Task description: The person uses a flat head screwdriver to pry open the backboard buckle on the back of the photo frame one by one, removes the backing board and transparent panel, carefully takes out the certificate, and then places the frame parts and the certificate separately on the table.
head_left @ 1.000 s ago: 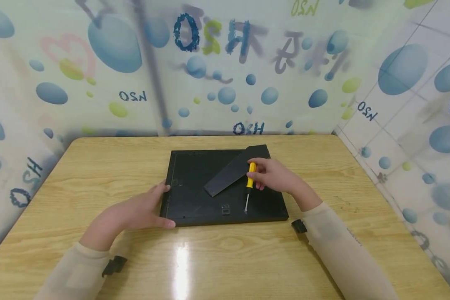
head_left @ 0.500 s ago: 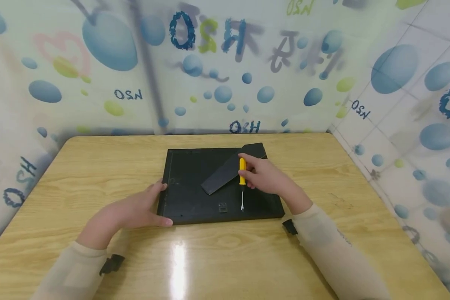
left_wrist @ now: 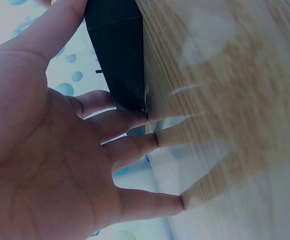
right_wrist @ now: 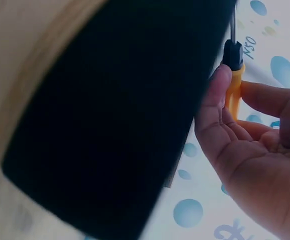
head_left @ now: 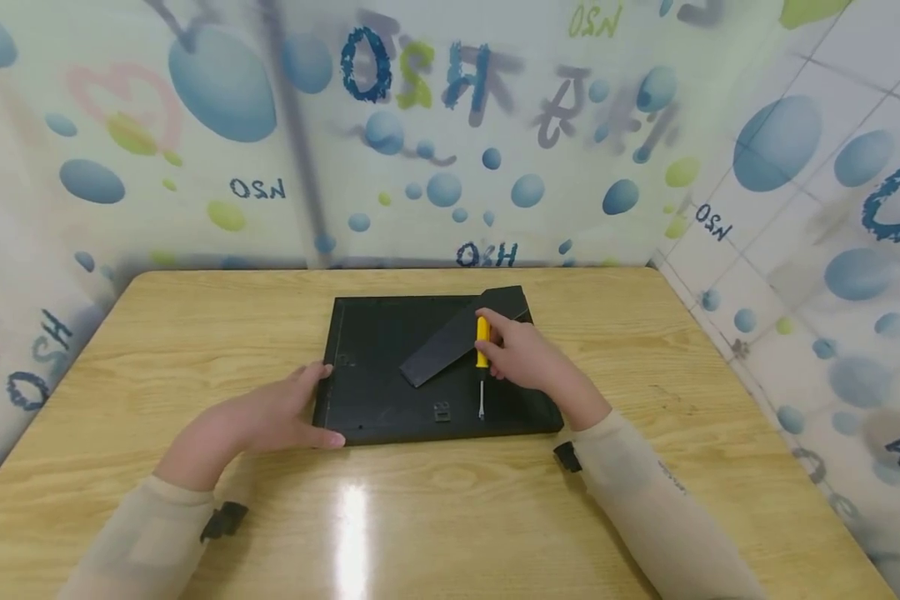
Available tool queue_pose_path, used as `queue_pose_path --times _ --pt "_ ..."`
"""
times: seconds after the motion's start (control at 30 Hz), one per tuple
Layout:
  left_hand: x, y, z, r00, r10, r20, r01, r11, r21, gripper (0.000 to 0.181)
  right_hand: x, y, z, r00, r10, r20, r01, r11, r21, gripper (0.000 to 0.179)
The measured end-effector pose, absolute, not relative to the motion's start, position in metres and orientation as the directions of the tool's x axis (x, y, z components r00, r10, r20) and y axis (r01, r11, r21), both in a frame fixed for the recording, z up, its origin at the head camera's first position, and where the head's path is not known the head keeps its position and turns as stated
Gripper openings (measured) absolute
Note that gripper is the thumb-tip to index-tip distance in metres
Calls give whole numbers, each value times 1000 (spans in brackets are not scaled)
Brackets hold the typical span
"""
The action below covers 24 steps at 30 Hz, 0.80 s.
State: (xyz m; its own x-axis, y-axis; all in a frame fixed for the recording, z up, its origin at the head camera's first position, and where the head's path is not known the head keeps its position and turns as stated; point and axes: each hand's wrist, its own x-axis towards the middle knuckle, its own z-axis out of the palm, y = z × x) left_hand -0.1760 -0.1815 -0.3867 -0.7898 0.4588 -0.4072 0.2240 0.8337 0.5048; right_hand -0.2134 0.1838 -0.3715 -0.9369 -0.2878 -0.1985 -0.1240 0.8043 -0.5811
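Note:
A black picture frame [head_left: 375,333] lies on the table with its back up, and a flat stand leg [head_left: 446,340] slants across it. My right hand [head_left: 528,358] pinches the yellow handle of a screwdriver [head_left: 483,346], tip down over the near part of the back. Whether the tip touches the board is too small to tell. In the right wrist view, thumb and fingers close round the screwdriver [right_wrist: 233,92] below its black collar. My left hand [head_left: 266,421] rests at the frame's left side, thumb at the near corner. The left wrist view shows its fingers [left_wrist: 127,150] spread and nearly straight, tips on the table.
A small metal hanger [head_left: 442,412] sits on the frame's back left of the screwdriver tip, and another hanger [head_left: 347,360] is near the left edge. The wooden table [head_left: 450,517] meets a wall covering [head_left: 420,167] with bubble prints behind and at the right.
The screwdriver handle has tipped left, so the tool stands straighter over nearly the same spot. My left hand keeps its place on the frame. The head view has shifted slightly.

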Motion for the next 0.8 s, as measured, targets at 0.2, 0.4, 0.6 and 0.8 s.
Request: queue_pose_path --times 0.2,0.4,0.6,0.8 --pt "-177 -179 -385 -790 460 -405 234 837 494 128 -213 184 -371 -941 -269 -205 -99 799 -593 63" --pt "-178 -177 -381 -794 455 -402 242 844 478 127 -215 183 -367 -943 -283 -175 -134 806 -577 62" --pt "-174 -179 -381 -794 451 -408 242 850 468 128 -227 179 -374 -911 -339 -237 -166 825 -541 62" --pt "-170 -180 -385 -800 447 -401 248 854 457 129 -233 175 -375 -871 -376 -316 -177 840 -512 61"
